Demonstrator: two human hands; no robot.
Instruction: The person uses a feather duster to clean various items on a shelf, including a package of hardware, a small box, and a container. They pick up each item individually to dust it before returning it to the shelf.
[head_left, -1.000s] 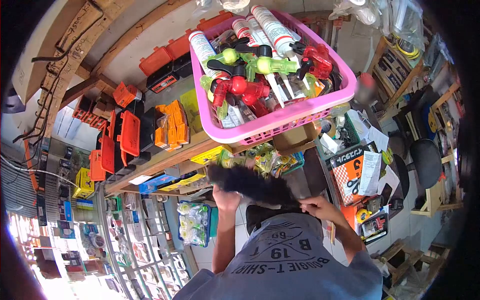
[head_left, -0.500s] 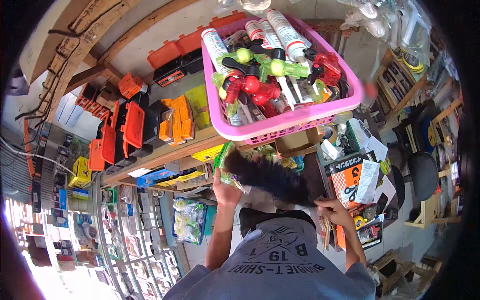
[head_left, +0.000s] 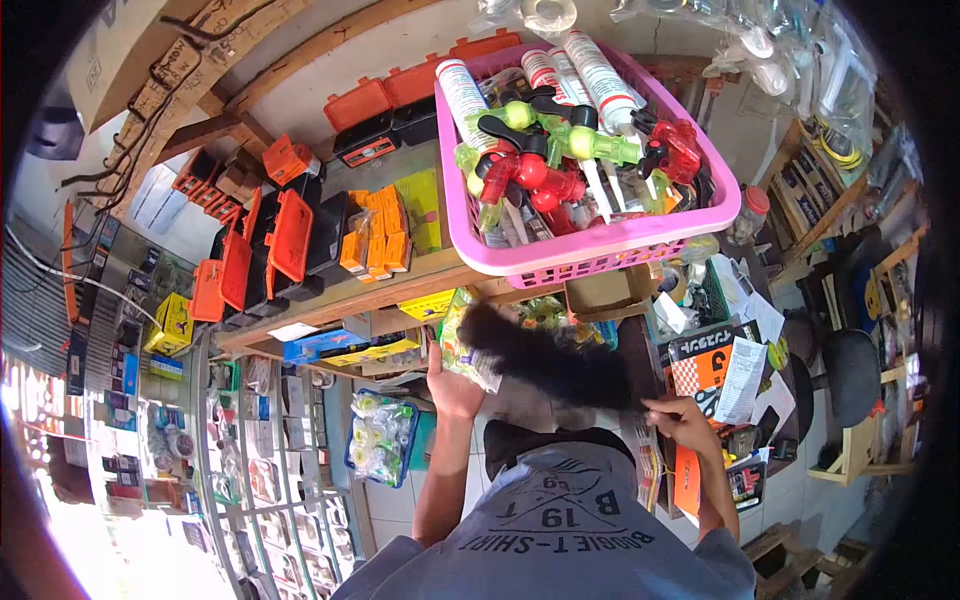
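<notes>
A black, fluffy duster (head_left: pixel 560 370) slants across the space before the person's body, its pile shaggy and its edges blurred. Its lower end is pinched between the thumb and fingers of the right hand (head_left: pixel 685 420); the far end overlaps a clear packet (head_left: pixel 470 362) with green, white and yellow on it, its print too small to read. The left hand (head_left: pixel 458 390) grips that packet, the fingertips partly hidden. Just below the duster, the grey shirt (head_left: pixel 550 505) carries dark print: "T-SHIRT", "19" and the single letters "B" and "T".

To the right lies an orange-and-black printed package (head_left: pixel 690 370) lettered インスタント, partly covered by a printed sheet (head_left: pixel 741 382) whose lines cannot be made out. Above the duster, a pink basket (head_left: pixel 600 243) stands on the wooden bench (head_left: pixel 345 308), holding white tubes (head_left: pixel 600 80) with red print, illegible here, and red and lime-green fittings (head_left: pixel 530 175). Farther left are orange cartons (head_left: pixel 377 235) and black boxes with orange lids (head_left: pixel 290 235). Handwritten marks show on the wooden beam (head_left: pixel 175 75) at upper left.
</notes>
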